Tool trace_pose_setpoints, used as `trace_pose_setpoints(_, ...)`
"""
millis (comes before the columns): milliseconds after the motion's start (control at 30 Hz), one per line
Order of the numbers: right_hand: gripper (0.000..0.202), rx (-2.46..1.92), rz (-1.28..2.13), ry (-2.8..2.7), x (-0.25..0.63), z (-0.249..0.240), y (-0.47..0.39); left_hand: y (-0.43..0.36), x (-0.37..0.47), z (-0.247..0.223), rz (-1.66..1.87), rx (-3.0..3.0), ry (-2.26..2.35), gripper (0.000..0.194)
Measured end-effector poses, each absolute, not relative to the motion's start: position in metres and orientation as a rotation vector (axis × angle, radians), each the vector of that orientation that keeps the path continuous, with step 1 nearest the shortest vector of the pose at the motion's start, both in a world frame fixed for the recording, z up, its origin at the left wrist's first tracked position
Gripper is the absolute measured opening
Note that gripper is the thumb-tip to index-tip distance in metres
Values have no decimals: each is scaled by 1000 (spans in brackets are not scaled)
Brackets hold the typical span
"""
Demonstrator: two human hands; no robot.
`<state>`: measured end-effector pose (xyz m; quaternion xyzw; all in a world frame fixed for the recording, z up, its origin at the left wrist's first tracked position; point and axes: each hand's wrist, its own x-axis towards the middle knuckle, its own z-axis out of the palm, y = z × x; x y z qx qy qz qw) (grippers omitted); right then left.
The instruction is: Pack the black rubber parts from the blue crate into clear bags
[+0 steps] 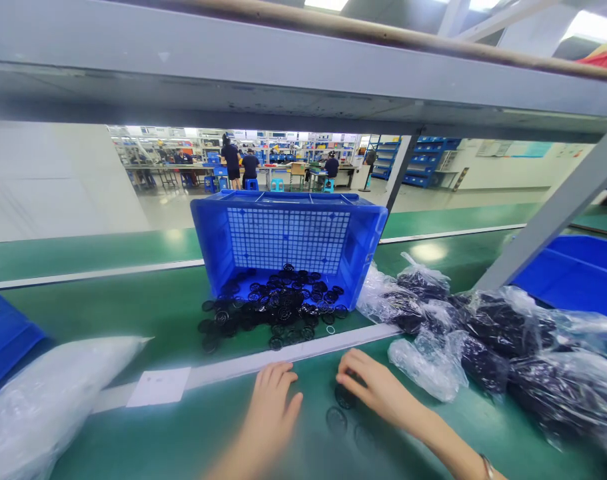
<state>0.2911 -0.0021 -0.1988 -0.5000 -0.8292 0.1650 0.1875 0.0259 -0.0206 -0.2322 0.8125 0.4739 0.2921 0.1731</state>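
Note:
My left hand [273, 403] hovers over or rests on the green table, fingers stretched out and thumb apart, with nothing visible in it. To its right, my right hand [376, 387] has its fingers curled down onto a black slotted plastic disc [345, 399]. Just below that lie another black disc [336, 421] and a fainter, blurred one [364, 437]. Ahead of both hands, a blue crate [206, 233] lies on its side with its mouth towards me. A heap of similar black discs [283, 303] spills out of it onto the table.
Clear plastic bags of black parts [503, 327] are piled on the right, before a blue bin [578, 273]. At left are a white plastic bag [58, 393], a blue bin [6, 340] and a paper slip [159, 387]. A grey shelf beam [303, 73] crosses overhead. People work far behind.

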Motion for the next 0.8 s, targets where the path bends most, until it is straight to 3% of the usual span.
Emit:
trace_pose_setpoints(167, 8, -1657, -98, -2151, 301, -212, 71, -20, 25, -232, 812, 2299, 1346, 22)
trace_pose_setpoints(367, 17, -1751, -143, -2070, 300, -228, 122, -20, 24, -232, 850, 2315, 1331, 23)
trace_pose_setpoints(567, 18, -1673, 68, -2069, 306, -209, 97, -20, 24, -232, 853, 2308, 1337, 23)
trace_pose_setpoints(733, 24, -1496, 886, -1994, 321, -200, 21, -21, 24, -233, 853, 2304, 1340, 22)
trace_pose_setpoints(800, 19, -1491, 989, -2015, 326, -202, -7, -21, 25, -233, 854, 2299, 1352, 22)
